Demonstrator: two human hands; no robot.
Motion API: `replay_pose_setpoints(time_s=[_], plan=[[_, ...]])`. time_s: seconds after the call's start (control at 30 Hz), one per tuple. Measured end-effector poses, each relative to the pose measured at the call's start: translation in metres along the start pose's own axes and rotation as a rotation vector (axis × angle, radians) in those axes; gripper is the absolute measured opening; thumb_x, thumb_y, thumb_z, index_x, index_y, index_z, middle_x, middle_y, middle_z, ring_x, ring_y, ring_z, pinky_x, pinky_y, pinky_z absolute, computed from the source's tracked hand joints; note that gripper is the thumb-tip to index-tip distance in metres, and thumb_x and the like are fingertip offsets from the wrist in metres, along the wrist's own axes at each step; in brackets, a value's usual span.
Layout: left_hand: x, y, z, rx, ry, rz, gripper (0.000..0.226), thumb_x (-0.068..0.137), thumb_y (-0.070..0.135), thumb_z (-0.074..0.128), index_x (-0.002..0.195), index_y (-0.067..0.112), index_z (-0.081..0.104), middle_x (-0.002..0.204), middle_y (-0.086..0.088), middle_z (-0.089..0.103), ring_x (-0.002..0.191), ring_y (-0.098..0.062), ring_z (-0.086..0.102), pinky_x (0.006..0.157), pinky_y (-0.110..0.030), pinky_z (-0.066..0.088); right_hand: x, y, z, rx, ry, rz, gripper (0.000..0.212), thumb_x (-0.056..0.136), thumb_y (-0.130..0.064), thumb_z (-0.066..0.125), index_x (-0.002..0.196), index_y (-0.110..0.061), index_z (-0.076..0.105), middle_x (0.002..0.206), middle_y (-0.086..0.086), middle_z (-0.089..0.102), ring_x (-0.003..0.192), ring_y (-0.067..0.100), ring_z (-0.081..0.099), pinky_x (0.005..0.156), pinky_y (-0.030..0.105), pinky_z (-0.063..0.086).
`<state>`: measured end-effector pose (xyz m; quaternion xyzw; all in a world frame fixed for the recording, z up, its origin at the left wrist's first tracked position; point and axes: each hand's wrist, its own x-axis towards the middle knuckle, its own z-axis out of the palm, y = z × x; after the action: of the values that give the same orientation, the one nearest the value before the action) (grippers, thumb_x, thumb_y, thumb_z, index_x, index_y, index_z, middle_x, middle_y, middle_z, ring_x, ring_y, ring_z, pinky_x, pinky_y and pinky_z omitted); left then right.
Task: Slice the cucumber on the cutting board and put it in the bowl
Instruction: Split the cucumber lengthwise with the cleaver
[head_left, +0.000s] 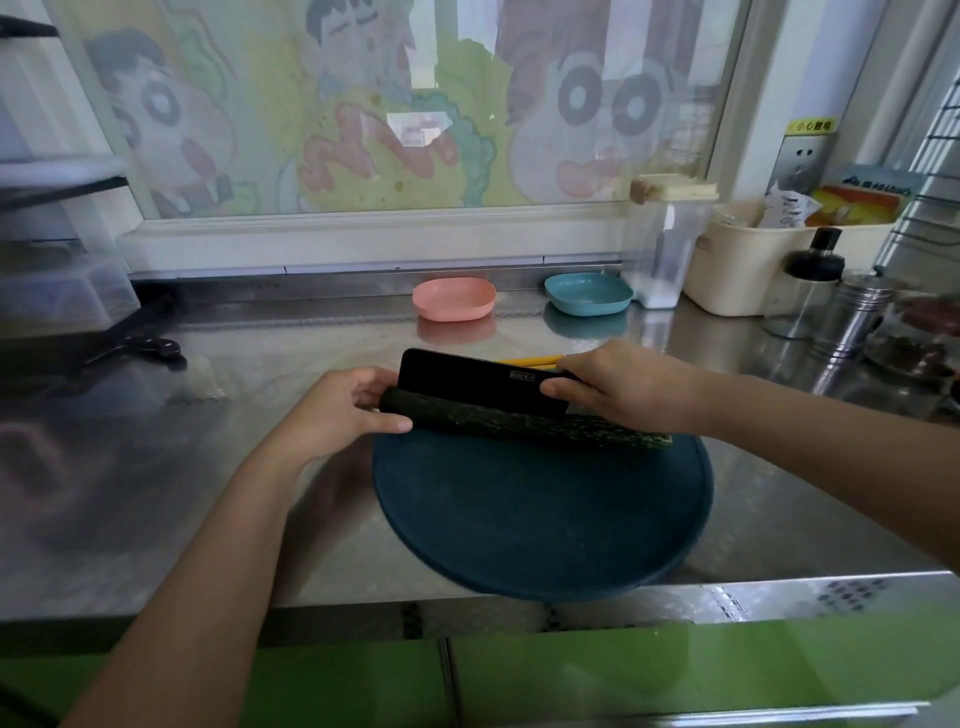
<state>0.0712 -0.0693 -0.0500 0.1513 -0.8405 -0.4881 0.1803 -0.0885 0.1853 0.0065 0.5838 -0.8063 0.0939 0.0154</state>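
Gripping the cucumber (524, 423) at its left end, the left hand (337, 410) steadies it; the right hand (618, 395) clasps the knife (467, 376). Slicing looks unstarted: next, turn it crosswise.

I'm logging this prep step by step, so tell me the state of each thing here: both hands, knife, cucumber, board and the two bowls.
Left hand, grips the cucumber's left end.
Right hand, grips the knife handle.
Knife, black blade set lengthwise against the cucumber.
Cucumber, unsliced, lying on the cutting board.
Cutting board, flat on the counter, no slices on it.
Pink bowl, upright, empty.
Blue bowl, upright, looks empty.
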Motion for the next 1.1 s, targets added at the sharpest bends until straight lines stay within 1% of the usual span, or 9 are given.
replay_pose_setpoints(time_s=[0.13, 0.23, 0.4, 0.47, 0.57, 0.63, 0.8, 1.0, 1.1], plan=[[-0.002, 0.002, 0.000, 0.008, -0.014, 0.006, 0.043, 0.068, -0.009, 0.076, 0.093, 0.024, 0.063, 0.075, 0.021, 0.071, 0.072, 0.006, 0.063, 0.070, -0.005, 0.046, 0.003, 0.003, -0.003, 0.025, -0.024, 0.002, 0.045, 0.096, -0.047, 0.035, 0.085, -0.010, 0.058, 0.060, 0.000, 0.051, 0.053, 0.013, 0.049, 0.056, 0.032, 0.040], [-0.003, 0.003, -0.001, 0.020, -0.009, 0.007, 0.044, 0.067, -0.007, 0.078, 0.093, 0.026, 0.063, 0.081, 0.013, 0.071, 0.073, 0.007, 0.063, 0.070, -0.004, 0.046, 0.001, 0.008, -0.002, 0.041, -0.023, -0.006, 0.044, 0.096, -0.047, 0.035, 0.084, -0.011, 0.057, 0.064, 0.004, 0.055, 0.055, 0.016, 0.050, 0.058, 0.034, 0.042], [-0.004, 0.007, 0.001, 0.043, -0.005, 0.015, 0.044, 0.069, -0.008, 0.077, 0.090, 0.028, 0.064, 0.077, 0.015, 0.069, 0.071, 0.011, 0.062, 0.068, -0.002, 0.043, -0.005, 0.015, -0.005, 0.046, -0.051, 0.019, 0.035, 0.096, -0.046, 0.036, 0.078, -0.020, 0.052, 0.067, 0.003, 0.056, 0.059, 0.014, 0.052, 0.063, 0.036, 0.045], [-0.005, 0.008, 0.001, 0.038, -0.005, 0.020, 0.043, 0.068, -0.008, 0.077, 0.091, 0.026, 0.065, 0.082, 0.013, 0.068, 0.071, 0.010, 0.062, 0.068, -0.002, 0.043, -0.007, 0.014, -0.005, 0.042, -0.047, 0.023, 0.037, 0.097, -0.045, 0.036, 0.081, -0.017, 0.054, 0.066, 0.003, 0.055, 0.059, 0.015, 0.051, 0.063, 0.037, 0.044], [-0.005, 0.008, 0.001, 0.040, -0.006, 0.012, 0.040, 0.067, -0.006, 0.078, 0.093, 0.023, 0.067, 0.078, 0.014, 0.070, 0.072, 0.009, 0.063, 0.069, -0.002, 0.043, -0.005, 0.012, -0.001, 0.004, -0.030, 0.027, 0.043, 0.098, -0.044, 0.034, 0.092, -0.009, 0.058, 0.069, 0.007, 0.057, 0.062, 0.019, 0.053, 0.063, 0.037, 0.043], [-0.005, 0.007, 0.000, 0.039, -0.003, 0.004, 0.040, 0.066, -0.005, 0.079, 0.094, 0.022, 0.068, 0.078, 0.013, 0.071, 0.072, 0.007, 0.064, 0.069, -0.003, 0.044, -0.004, 0.010, 0.002, -0.015, -0.023, 0.019, 0.044, 0.098, -0.044, 0.033, 0.095, -0.008, 0.058, 0.069, 0.007, 0.058, 0.062, 0.020, 0.053, 0.062, 0.036, 0.042], [-0.004, 0.005, 0.000, 0.027, 0.007, -0.006, 0.041, 0.065, -0.007, 0.079, 0.091, 0.023, 0.066, 0.075, 0.012, 0.070, 0.069, 0.006, 0.063, 0.069, -0.004, 0.045, 0.001, 0.006, 0.001, 0.017, -0.016, -0.021, 0.043, 0.097, -0.044, 0.034, 0.087, -0.009, 0.056, 0.062, 0.002, 0.053, 0.055, 0.015, 0.049, 0.058, 0.033, 0.040], [-0.006, 0.006, 0.000, 0.010, -0.010, -0.016, 0.039, 0.066, -0.008, 0.078, 0.093, 0.017, 0.066, 0.072, 0.016, 0.071, 0.069, 0.004, 0.064, 0.067, -0.006, 0.046, 0.011, -0.002, 0.003, -0.039, -0.006, -0.048, 0.042, 0.098, -0.043, 0.034, 0.084, -0.009, 0.053, 0.057, -0.005, 0.045, 0.050, 0.008, 0.043, 0.050, 0.022, 0.030], [-0.006, 0.004, -0.001, 0.014, -0.004, -0.029, 0.037, 0.065, -0.006, 0.080, 0.091, 0.017, 0.066, 0.072, 0.015, 0.071, 0.070, 0.003, 0.064, 0.068, -0.006, 0.046, 0.010, 0.005, 0.003, -0.026, 0.001, -0.044, 0.043, 0.098, -0.043, 0.035, 0.083, -0.007, 0.053, 0.057, -0.003, 0.046, 0.050, 0.009, 0.043, 0.053, 0.026, 0.030]])
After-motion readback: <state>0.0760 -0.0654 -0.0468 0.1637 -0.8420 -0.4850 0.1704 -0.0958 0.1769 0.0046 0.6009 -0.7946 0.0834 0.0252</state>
